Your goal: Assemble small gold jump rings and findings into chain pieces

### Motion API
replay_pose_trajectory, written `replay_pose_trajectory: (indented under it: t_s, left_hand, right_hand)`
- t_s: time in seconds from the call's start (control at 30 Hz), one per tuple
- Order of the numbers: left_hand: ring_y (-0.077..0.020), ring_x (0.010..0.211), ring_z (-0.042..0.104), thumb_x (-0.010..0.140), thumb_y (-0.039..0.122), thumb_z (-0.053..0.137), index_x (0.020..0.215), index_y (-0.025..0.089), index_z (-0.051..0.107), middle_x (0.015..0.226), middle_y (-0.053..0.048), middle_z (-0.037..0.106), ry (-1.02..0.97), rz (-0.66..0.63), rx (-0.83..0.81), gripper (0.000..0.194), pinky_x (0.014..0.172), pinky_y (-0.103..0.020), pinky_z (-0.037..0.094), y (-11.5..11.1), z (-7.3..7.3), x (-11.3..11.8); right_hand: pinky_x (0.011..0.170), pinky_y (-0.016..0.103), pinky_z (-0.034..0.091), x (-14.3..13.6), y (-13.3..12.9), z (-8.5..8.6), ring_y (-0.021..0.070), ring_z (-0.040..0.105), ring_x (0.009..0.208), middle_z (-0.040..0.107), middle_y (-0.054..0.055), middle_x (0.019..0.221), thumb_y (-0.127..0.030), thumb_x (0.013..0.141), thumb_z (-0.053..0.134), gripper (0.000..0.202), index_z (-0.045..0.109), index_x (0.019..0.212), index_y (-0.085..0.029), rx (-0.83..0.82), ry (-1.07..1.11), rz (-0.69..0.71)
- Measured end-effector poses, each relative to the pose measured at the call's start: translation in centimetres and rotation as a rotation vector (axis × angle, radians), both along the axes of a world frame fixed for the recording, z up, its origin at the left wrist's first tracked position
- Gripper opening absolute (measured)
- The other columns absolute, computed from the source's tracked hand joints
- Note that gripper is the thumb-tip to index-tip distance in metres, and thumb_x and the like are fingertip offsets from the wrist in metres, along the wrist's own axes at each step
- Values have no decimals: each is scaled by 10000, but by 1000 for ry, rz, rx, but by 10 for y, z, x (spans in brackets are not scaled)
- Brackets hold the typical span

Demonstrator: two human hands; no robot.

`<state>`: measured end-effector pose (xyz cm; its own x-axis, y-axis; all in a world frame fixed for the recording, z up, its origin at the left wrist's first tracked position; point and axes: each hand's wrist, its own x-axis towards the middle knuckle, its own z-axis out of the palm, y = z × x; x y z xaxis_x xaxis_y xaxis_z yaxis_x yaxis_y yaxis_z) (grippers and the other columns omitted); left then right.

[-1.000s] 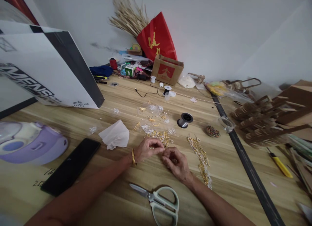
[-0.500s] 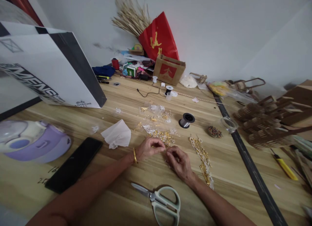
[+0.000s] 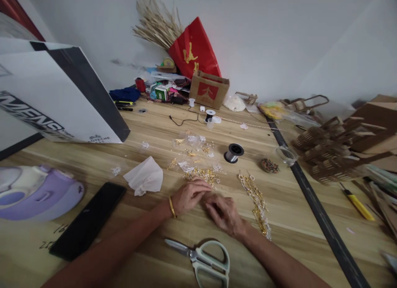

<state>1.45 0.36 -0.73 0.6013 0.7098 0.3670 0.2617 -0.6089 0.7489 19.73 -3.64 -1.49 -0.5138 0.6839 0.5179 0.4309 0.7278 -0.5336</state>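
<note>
My left hand [image 3: 190, 195], with a gold bangle at the wrist, is closed, its fingers pressed together just in front of a pile of gold and silver beads and findings [image 3: 203, 175]. Close against its fingertips is my right hand [image 3: 225, 214], fingers curled inward. Whatever either hand pinches is hidden or too small to make out. Scissors with pale green handles [image 3: 212, 259] lie below the hands, blades slightly parted. To the right of my right hand stretch gold and clear beaded strands [image 3: 254, 197]. A spool of clear line [image 3: 233, 153] stands beyond the pile.
A black phone [image 3: 88, 219], a white tissue [image 3: 144, 176] and a purple-and-white device [image 3: 40, 193] lie left. A large paper bag [image 3: 62, 97] stands behind them. At right are a bead cluster [image 3: 269, 165], a clear round container [image 3: 287, 155], small woven baskets [image 3: 328, 151] and a yellow-handled tool [image 3: 359, 206].
My hands have come closer together and lower. The left fingers now lie flatter and the right fingers are more curled under. The view has shifted slightly.
</note>
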Motion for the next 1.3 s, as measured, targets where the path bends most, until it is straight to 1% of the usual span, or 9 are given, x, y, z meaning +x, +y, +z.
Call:
replay_pose_trajectory:
  t_s: [0.07, 0.17, 0.27, 0.37, 0.5, 0.73, 0.87, 1.03, 1.3]
  left_hand:
    - [-216, 1206, 432, 839, 64, 392, 1115, 138, 614, 1175, -90, 621, 100, -30, 106, 362, 1013, -414, 385, -2, -3, 0]
    - [-223, 1311, 307, 834, 57, 400, 1175, 134, 567, 1253, -78, 571, 242, -61, 209, 387, 1061, -421, 351, -6, -2, 0]
    - [-233, 1341, 263, 851, 70, 402, 1181, 121, 552, 1264, -85, 557, 354, -84, 290, 366, 1081, -420, 333, -8, 1, 0]
    - [-230, 1356, 237, 870, 77, 391, 1177, 127, 549, 1292, -73, 535, 422, -103, 328, 349, 1091, -406, 324, -8, 2, 0]
    - [-243, 1362, 225, 881, 106, 404, 1204, 145, 531, 1345, -53, 491, 474, -137, 331, 349, 1103, -429, 296, -9, 0, 0]
    - [-248, 1353, 248, 853, 95, 431, 1185, 138, 552, 1325, -77, 507, 470, -145, 306, 356, 1099, -442, 304, -9, 4, 0]
    - [-248, 1350, 257, 853, 83, 413, 1207, 146, 540, 1351, -79, 484, 473, -146, 307, 381, 1091, -449, 320, -9, 7, 2]
    - [-241, 1374, 202, 855, 81, 408, 1255, 172, 506, 1368, -59, 467, 478, -175, 310, 422, 1099, -458, 301, -7, 5, 3]
    - [-245, 1350, 253, 848, 71, 400, 1210, 159, 546, 1335, -78, 496, 471, -164, 296, 400, 1087, -467, 321, -8, 3, 3]
  right_hand:
    - [541, 230, 399, 0, 0, 1, 117, 535, 547, 604, 12, 682, -168, 901, 453, 63, 502, 878, -201, 16, -36, 18]
    - [542, 234, 394, 0, 0, 2, 122, 536, 547, 594, 11, 668, -153, 905, 426, 79, 490, 883, -194, 34, -77, 45]
    - [540, 238, 391, 2, 1, 2, 125, 537, 549, 594, 12, 671, -142, 903, 417, 83, 486, 901, -188, 68, -82, 54]
    - [539, 245, 392, 3, 2, -1, 128, 539, 550, 596, 14, 664, -152, 907, 413, 85, 491, 897, -185, 92, -109, 59]
    - [536, 253, 398, 3, 3, -4, 133, 539, 545, 603, 22, 658, -159, 910, 409, 88, 492, 886, -178, 125, -151, 65]
    - [557, 257, 418, 4, 4, -7, 143, 560, 567, 615, 36, 684, -165, 909, 415, 85, 498, 895, -181, 92, -148, 74]
    - [562, 255, 422, 3, 4, -5, 144, 565, 578, 616, 38, 681, -154, 907, 416, 101, 502, 863, -183, 94, -132, 75]
    - [575, 253, 428, 3, 4, 0, 144, 576, 602, 622, 42, 692, -150, 907, 419, 100, 500, 856, -180, 108, -124, 77]
    - [604, 260, 444, 3, 4, 2, 147, 586, 640, 635, 50, 724, -133, 902, 419, 92, 485, 859, -180, 133, -144, 82]
